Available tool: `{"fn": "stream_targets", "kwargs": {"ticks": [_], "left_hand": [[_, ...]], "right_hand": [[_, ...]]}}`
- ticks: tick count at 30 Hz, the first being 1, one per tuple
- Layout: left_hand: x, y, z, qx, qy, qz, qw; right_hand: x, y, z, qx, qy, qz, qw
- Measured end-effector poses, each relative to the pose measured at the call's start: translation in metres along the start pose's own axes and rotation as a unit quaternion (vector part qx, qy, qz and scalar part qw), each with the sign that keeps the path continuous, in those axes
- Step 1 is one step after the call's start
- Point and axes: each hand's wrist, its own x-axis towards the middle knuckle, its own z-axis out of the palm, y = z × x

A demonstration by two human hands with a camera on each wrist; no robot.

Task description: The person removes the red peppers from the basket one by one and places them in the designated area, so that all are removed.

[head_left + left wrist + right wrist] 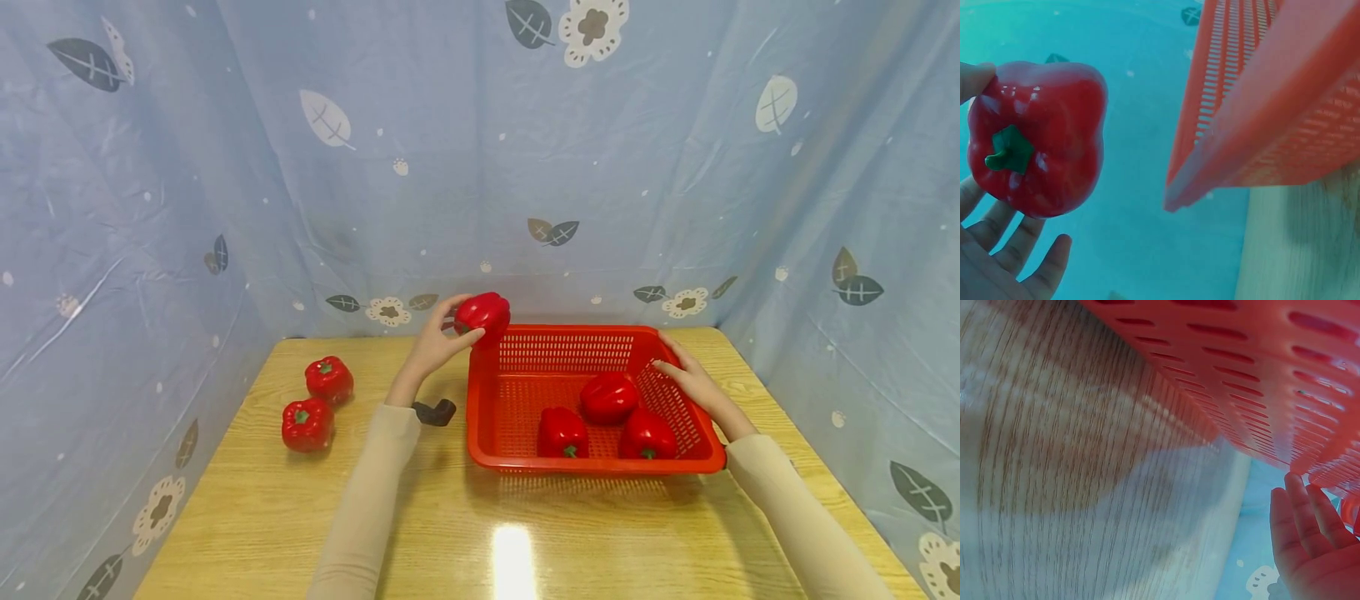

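Note:
My left hand [437,342] holds a red bell pepper [486,312] with a green stem in the air, by the basket's back left corner. In the left wrist view, the thumb and fingers lie around the pepper [1054,137], its stem facing the camera. My right hand [697,383] grips the right wall of a red plastic basket [483,417], thumb inside and fingers outside. Fingers [1300,515] of that hand show against the slotted outer wall in the right wrist view. Inside the basket are three red bell peppers: one [608,397] farther back, two [562,432], [648,434] nearer the front.
Two more red bell peppers [329,380], [307,424] stand on the left part of the wooden table [262,517]. A black strap [435,412] shows by the left wrist. A blue patterned curtain [420,192] surrounds the table at the back and sides.

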Motion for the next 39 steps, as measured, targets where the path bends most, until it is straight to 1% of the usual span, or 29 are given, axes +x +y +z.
{"fn": "stream_targets", "kwargs": {"ticks": [4, 5, 11, 12, 16, 18, 20, 23, 25, 27, 28, 30, 32, 36, 39], "left_hand": [[-0.002, -0.005, -0.005, 0.006, 0.006, 0.002, 1.0], [-0.004, -0.002, -0.006, 0.006, 0.004, 0.001, 1.0], [-0.006, -0.01, -0.011, 0.003, 0.01, -0.003, 0.9999], [-0.005, -0.016, -0.011, 0.003, 0.014, -0.002, 0.9999], [-0.008, -0.019, -0.013, 0.005, 0.015, -0.013, 0.9998], [-0.011, -0.018, -0.014, 0.001, 0.011, -0.018, 0.9998], [-0.016, -0.011, -0.016, -0.003, 0.008, -0.018, 0.9998], [-0.023, -0.001, -0.019, -0.011, 0.005, -0.019, 0.9997], [-0.028, 0.004, -0.02, -0.009, 0.006, -0.022, 0.9997], [-0.031, 0.004, -0.022, -0.008, 0.008, -0.033, 0.9994], [-0.032, 0.004, -0.022, -0.006, 0.009, -0.036, 0.9993], [-0.035, 0.002, -0.023, -0.003, 0.013, -0.041, 0.9991], [-0.037, 0.001, -0.025, -0.005, 0.016, -0.049, 0.9986], [-0.04, -0.006, -0.027, -0.006, 0.022, -0.055, 0.9982], [-0.041, -0.021, -0.028, -0.018, 0.031, -0.059, 0.9976]], "right_hand": [[0.001, 0.0, -0.001, -0.007, 0.0, -0.002, 1.0], [0.0, -0.003, -0.001, -0.011, 0.0, -0.002, 0.9999], [-0.001, -0.002, -0.001, -0.013, 0.0, -0.003, 0.9999], [0.0, 0.002, -0.002, -0.013, -0.001, -0.005, 0.9999], [-0.001, 0.001, -0.002, -0.01, -0.001, -0.003, 0.9999], [-0.001, 0.001, -0.002, -0.013, 0.001, -0.002, 0.9999], [-0.001, 0.002, -0.002, -0.011, 0.004, -0.003, 0.9999], [0.0, 0.004, -0.002, -0.011, 0.005, -0.018, 0.9998], [0.0, 0.004, -0.001, 0.004, 0.005, -0.032, 0.9995], [0.0, 0.005, -0.001, 0.005, 0.003, -0.039, 0.9992], [0.0, 0.005, -0.001, 0.007, 0.005, -0.036, 0.9993], [0.001, 0.006, -0.001, 0.005, 0.006, -0.027, 0.9996], [0.002, 0.005, -0.001, -0.01, 0.004, -0.012, 0.9999], [0.004, 0.004, -0.002, -0.01, -0.002, 0.002, 1.0], [0.004, 0.003, -0.002, -0.008, -0.002, 0.005, 1.0]]}}
